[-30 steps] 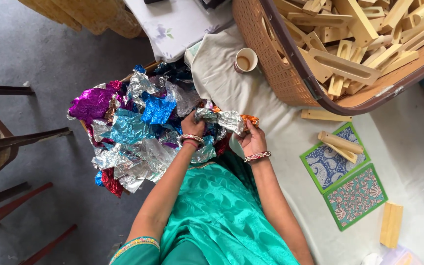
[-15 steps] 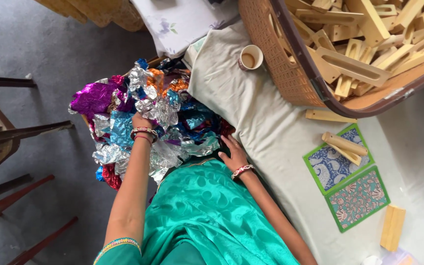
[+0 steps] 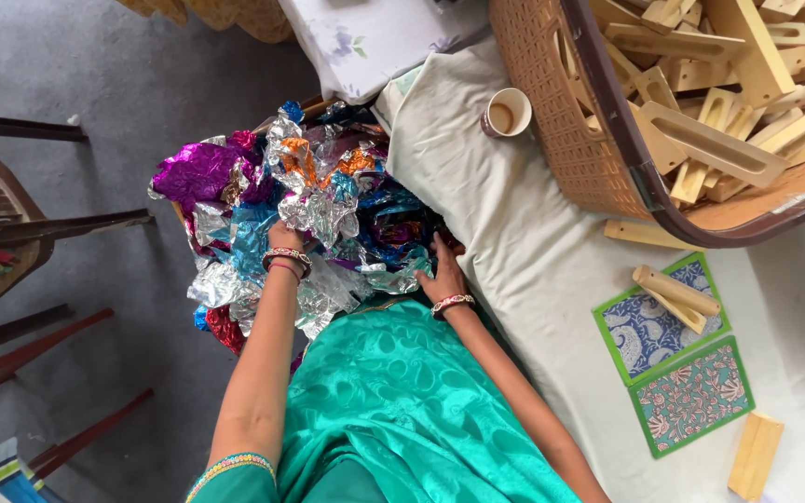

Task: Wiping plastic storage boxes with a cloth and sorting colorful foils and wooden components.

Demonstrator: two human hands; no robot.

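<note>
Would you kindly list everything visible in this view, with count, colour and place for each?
foil wrappers: a large heap, purple, blue, silver, orange and red, left of the cloth
cup: one, pale with brown inside, on the cloth beside the basket
basket: one, tan woven, top right
wooden pieces: many, pale, inside the basket
white cloth: one, under the cup and basket
patterned cards: two, green-edged, lower right
wooden roller: one, pale, on the upper card
wooden block: one, pale, bottom right
left hand: reaching into the wrappers
right hand: flat at the heap's edge
</note>
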